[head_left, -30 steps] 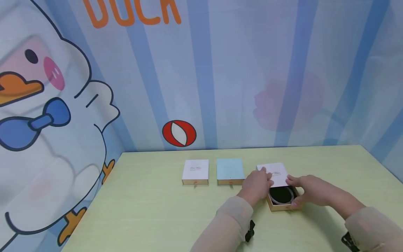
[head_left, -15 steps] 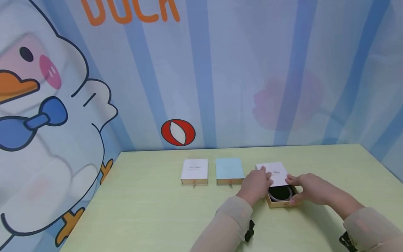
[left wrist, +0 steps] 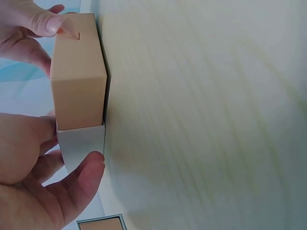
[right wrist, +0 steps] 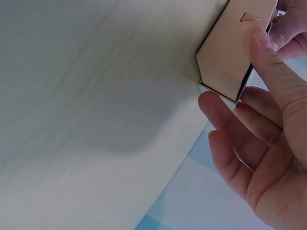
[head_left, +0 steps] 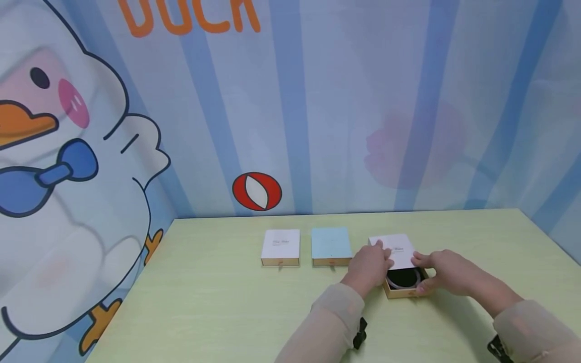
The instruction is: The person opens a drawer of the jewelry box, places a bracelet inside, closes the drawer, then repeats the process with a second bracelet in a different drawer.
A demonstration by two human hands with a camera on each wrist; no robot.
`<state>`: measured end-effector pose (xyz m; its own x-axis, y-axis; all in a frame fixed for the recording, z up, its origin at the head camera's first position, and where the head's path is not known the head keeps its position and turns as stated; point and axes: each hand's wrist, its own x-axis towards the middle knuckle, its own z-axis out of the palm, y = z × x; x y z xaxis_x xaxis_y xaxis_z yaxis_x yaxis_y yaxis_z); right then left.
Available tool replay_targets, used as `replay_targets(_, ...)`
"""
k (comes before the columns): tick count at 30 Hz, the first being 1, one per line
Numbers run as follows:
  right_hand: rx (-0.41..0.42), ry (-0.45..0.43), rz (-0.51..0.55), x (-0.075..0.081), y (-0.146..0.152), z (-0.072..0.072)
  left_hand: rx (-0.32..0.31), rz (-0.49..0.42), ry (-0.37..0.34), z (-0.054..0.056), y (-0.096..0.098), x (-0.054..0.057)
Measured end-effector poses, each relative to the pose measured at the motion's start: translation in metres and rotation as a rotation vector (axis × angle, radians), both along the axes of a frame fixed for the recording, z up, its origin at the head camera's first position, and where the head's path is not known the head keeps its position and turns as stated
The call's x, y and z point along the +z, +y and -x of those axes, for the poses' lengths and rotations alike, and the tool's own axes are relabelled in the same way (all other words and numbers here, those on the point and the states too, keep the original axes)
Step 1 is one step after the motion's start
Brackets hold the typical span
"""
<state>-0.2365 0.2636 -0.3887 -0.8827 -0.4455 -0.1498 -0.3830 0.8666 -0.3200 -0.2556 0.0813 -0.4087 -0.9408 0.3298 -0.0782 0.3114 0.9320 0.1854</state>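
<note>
At the right of the table, in the head view, stands a small drawer box with a white sleeve [head_left: 400,253] and a tan drawer [head_left: 401,294] partly pulled out toward me. Inside lies a round dark thing with a pale ring [head_left: 403,277] around it. My left hand [head_left: 368,268] grips the sleeve at its left side, thumb and fingers on either side in the left wrist view. My right hand [head_left: 451,272] holds the box's right side. In the right wrist view its thumb presses the drawer front [right wrist: 228,52] beside a small ribbon tab [right wrist: 250,18].
To the left stand a light blue box [head_left: 331,243] and a white box [head_left: 281,244] in a row, both shut. The pale green tabletop [head_left: 204,302] ends at a backdrop [head_left: 336,126] printed with a duck.
The drawer has slid slightly inward under the white sleeve, so less of the round dark thing shows. Both hands keep their places on the box.
</note>
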Motion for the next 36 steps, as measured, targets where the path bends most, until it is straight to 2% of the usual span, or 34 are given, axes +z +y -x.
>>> replay_targets(21,-0.004,0.089,-0.035,0.0021,-0.0047,-0.0014,0.0,-0.038,-0.013,-0.0002,-0.0005,-0.0001)
replay_targets(36,-0.014,0.108,-0.056,0.0018,-0.007,-0.0009,-0.01,-0.013,-0.009,0.0012,-0.0002,0.0002)
